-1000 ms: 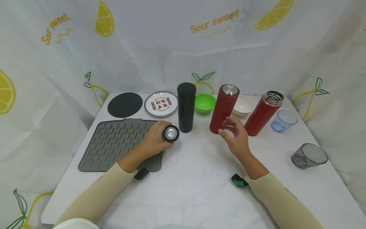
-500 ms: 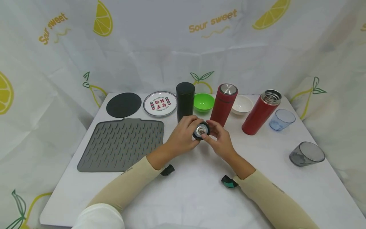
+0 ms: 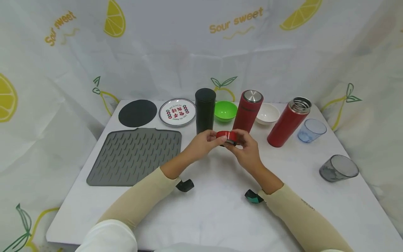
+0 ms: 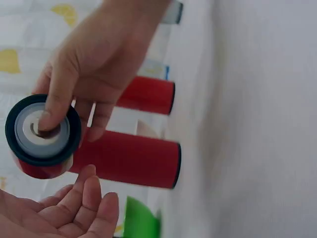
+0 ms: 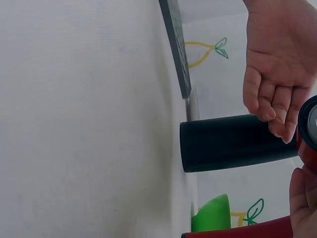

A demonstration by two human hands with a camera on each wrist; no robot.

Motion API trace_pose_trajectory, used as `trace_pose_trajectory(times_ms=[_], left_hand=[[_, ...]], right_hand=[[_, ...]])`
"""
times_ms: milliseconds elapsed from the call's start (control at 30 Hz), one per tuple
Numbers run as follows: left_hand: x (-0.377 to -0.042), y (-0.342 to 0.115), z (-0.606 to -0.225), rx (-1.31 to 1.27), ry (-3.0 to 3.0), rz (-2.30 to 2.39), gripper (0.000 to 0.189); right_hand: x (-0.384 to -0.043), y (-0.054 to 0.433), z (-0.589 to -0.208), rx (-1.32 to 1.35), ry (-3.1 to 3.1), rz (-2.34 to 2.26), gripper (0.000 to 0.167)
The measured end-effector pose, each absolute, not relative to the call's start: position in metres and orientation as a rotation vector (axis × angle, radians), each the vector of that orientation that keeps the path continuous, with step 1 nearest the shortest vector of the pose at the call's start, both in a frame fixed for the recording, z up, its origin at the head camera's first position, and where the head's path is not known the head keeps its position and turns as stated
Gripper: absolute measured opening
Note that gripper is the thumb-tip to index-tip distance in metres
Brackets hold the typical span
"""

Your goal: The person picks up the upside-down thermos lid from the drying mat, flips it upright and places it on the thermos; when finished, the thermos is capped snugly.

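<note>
A red flask lid (image 3: 224, 134) with a black rim and silvery inside is held above the table in front of the closed red flask (image 3: 248, 111). My right hand (image 3: 249, 152) grips it; in the left wrist view its thumb presses on the inside of the lid (image 4: 44, 171). My left hand (image 3: 199, 147) is close beside, its thumb over the lid's front in the head view. Its fingers look loose and nearly straight in the right wrist view, right at the lid's edge. An uncapped red flask (image 3: 287, 124) stands to the right.
A black flask (image 3: 204, 110), a green bowl (image 3: 225, 111) and a white bowl (image 3: 267, 114) stand at the back. Left lie a grey mat (image 3: 135, 157), a black disc (image 3: 137, 113) and a printed plate (image 3: 177, 120). Blue (image 3: 311, 131) and grey (image 3: 338, 168) glasses stand right.
The left hand has carried the lid rightward from over the mat's edge, and the right hand has come in and taken hold of it. The lid has tilted, its red side now facing the head camera.
</note>
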State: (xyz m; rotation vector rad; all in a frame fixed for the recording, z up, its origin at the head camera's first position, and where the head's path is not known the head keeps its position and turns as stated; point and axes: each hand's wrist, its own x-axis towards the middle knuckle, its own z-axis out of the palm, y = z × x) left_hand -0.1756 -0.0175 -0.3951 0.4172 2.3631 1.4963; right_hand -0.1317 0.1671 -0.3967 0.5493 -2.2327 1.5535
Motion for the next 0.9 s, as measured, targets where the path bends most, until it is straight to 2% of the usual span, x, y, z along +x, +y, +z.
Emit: trace_pose_trajectory(times_ms=[200, 300, 400, 533, 600, 733, 900], left_hand=[[-0.181, -0.006, -0.394, 0.254, 2.146, 1.653, 0.049], [-0.182, 0.005, -0.390, 0.359, 2.145, 1.728, 0.050], [-0.181, 0.020, -0.380, 0.586, 2.181, 1.847, 0.056], [-0.179, 0.046, -0.362, 0.937, 2.141, 2.012, 0.060], [-0.180, 0.063, -0.353, 1.071, 2.127, 2.026, 0.061], [-0.185, 0.099, -0.337, 1.130, 2.192, 1.952, 0.063], [-0.193, 0.146, -0.324, 1.014, 2.305, 1.810, 0.068]], right_hand=[[-0.135, 0.170, -0.399, 0.629, -2.154, 1.488, 0.043], [-0.138, 0.183, -0.399, 0.672, -2.050, 1.449, 0.046], [-0.143, 0.203, -0.397, 0.639, -1.882, 1.398, 0.048], [-0.158, 0.236, -0.394, 0.418, -1.583, 1.385, 0.072], [-0.169, 0.254, -0.395, 0.291, -1.455, 1.407, 0.072], [-0.192, 0.288, -0.410, 0.125, -1.313, 1.510, 0.066], [-0.210, 0.313, -0.431, 0.216, -1.206, 1.725, 0.069]])
